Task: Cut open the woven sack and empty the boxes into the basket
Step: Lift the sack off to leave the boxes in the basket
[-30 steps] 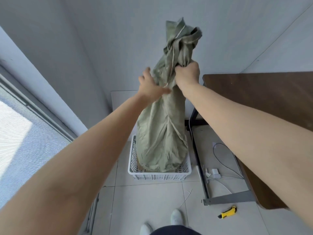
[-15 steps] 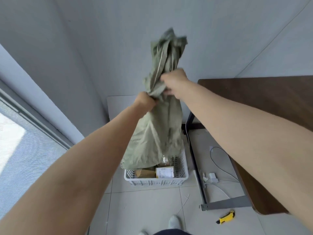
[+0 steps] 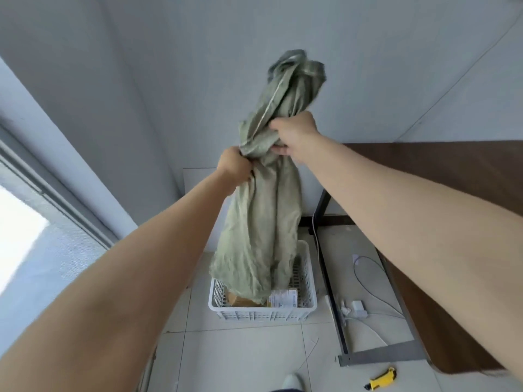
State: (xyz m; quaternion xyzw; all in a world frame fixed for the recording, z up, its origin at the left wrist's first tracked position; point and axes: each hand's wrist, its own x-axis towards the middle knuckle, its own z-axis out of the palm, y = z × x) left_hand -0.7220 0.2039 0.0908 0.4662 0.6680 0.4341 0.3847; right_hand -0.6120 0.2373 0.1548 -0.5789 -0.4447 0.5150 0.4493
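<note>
Above the white basket [image 3: 261,314] we find almost no free way: the green sack [image 3: 263,222] hangs straight over it and its open end covers most of the opening. Only the front right corner is free, where boxes [image 3: 283,297] lie. On our right the brown table [image 3: 452,193] and its dark metal leg [image 3: 334,284] stand near the basket and close this side. White cables [image 3: 368,278] and a yellow knife [image 3: 380,379] lie on the floor [image 3: 240,360] there. In front of the basket the tiled floor is free.
</note>
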